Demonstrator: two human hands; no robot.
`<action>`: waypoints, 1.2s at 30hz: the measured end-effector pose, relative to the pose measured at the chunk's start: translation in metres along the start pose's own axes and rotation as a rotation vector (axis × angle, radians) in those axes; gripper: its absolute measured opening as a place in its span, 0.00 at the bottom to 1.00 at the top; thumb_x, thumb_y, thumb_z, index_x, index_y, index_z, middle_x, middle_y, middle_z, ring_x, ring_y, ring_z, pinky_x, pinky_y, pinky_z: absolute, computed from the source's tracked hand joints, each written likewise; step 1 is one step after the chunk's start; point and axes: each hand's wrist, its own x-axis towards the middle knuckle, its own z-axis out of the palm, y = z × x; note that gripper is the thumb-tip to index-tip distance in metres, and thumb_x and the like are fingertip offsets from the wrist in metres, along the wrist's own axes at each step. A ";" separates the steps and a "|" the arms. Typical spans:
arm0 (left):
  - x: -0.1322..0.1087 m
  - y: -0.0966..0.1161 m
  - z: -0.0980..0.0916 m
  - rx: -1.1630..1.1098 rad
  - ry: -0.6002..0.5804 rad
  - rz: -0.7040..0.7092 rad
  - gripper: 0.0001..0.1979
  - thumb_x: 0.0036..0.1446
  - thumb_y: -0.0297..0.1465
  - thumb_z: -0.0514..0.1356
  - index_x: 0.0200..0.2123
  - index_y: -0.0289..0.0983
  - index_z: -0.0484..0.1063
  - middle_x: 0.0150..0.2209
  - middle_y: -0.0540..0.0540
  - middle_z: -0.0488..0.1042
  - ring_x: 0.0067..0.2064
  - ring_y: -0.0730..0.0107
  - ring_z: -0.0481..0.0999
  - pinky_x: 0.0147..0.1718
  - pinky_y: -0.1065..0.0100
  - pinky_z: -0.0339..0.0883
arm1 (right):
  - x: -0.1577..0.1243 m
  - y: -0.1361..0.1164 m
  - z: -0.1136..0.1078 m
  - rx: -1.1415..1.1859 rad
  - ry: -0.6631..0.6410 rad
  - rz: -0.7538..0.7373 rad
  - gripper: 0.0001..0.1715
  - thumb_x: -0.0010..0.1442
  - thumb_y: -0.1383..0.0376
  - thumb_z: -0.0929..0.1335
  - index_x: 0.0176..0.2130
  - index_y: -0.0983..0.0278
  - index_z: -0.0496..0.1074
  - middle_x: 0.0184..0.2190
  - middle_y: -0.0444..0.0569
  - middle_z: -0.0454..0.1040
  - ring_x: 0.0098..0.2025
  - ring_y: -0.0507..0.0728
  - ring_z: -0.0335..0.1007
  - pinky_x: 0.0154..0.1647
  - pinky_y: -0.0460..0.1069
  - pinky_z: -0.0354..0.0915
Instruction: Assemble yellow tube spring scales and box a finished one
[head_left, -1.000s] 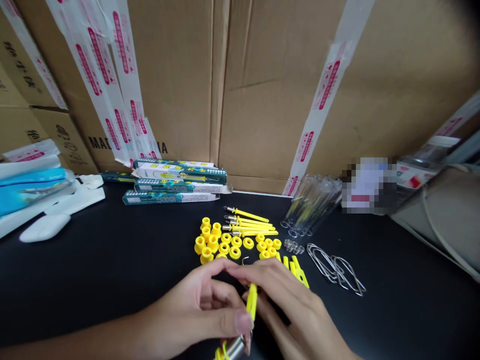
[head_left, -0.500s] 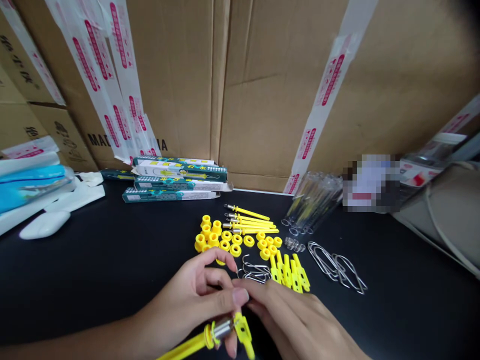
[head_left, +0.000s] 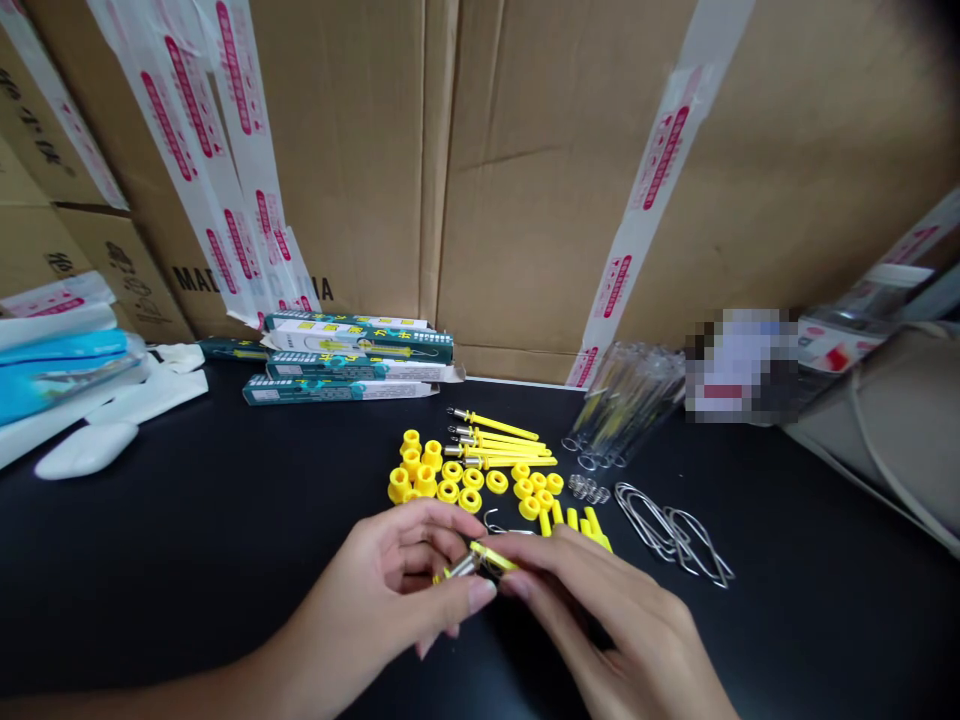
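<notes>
My left hand (head_left: 390, 600) and my right hand (head_left: 600, 620) meet low in the middle of the view, fingers pinched together on one small yellow tool with a metal sleeve (head_left: 472, 562). Both hands are closed on it. Just beyond my fingers lie several yellow plastic rings (head_left: 450, 482), a row of finished yellow tools (head_left: 499, 445), short yellow pegs (head_left: 577, 520) and a small metal hook (head_left: 491, 520). Most of the tool's body is hidden between my fingers.
Bent wire loops (head_left: 675, 535), small springs (head_left: 587, 489) and clear tubes (head_left: 622, 410) lie to the right on the black table (head_left: 187, 540). Green and white packets (head_left: 352, 365) sit at the back, below cardboard boxes (head_left: 525, 180). A white mouse (head_left: 86, 450) rests at the left.
The yellow tool, which hung below my left thumb, has been lifted and turned to lie between both hands' fingertips. My right hand has moved up and covers the hooks.
</notes>
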 end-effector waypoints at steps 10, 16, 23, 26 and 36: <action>-0.008 0.014 0.002 0.382 0.059 0.012 0.12 0.55 0.40 0.69 0.36 0.38 0.84 0.33 0.49 0.82 0.36 0.65 0.79 0.35 0.70 0.70 | 0.003 0.003 0.001 -0.089 -0.004 -0.004 0.18 0.73 0.73 0.64 0.56 0.54 0.70 0.40 0.43 0.81 0.37 0.52 0.80 0.41 0.44 0.74; -0.011 0.017 0.004 0.539 0.108 0.034 0.11 0.55 0.39 0.66 0.33 0.37 0.82 0.31 0.48 0.83 0.33 0.65 0.79 0.32 0.71 0.68 | 0.000 0.005 0.004 -0.069 -0.118 0.054 0.09 0.75 0.67 0.64 0.52 0.55 0.69 0.41 0.43 0.81 0.39 0.52 0.82 0.41 0.43 0.75; -0.012 0.019 0.007 0.593 0.070 0.095 0.09 0.56 0.38 0.67 0.30 0.38 0.79 0.27 0.51 0.81 0.29 0.69 0.76 0.28 0.73 0.64 | 0.001 0.002 0.001 -0.070 -0.144 0.055 0.13 0.77 0.65 0.58 0.44 0.59 0.70 0.34 0.44 0.79 0.33 0.53 0.79 0.33 0.45 0.71; -0.012 0.019 0.009 0.591 0.064 0.077 0.11 0.56 0.40 0.68 0.29 0.37 0.78 0.28 0.50 0.80 0.29 0.68 0.75 0.28 0.72 0.64 | 0.005 -0.001 0.000 -0.035 -0.166 0.058 0.18 0.78 0.63 0.55 0.40 0.60 0.69 0.31 0.45 0.76 0.29 0.53 0.75 0.30 0.45 0.68; -0.014 0.023 0.006 0.510 -0.015 0.080 0.12 0.56 0.38 0.68 0.29 0.38 0.72 0.28 0.51 0.78 0.29 0.69 0.74 0.30 0.72 0.65 | 0.013 -0.012 -0.002 0.360 -0.285 0.434 0.34 0.74 0.41 0.54 0.27 0.59 0.61 0.24 0.41 0.62 0.28 0.53 0.63 0.31 0.46 0.60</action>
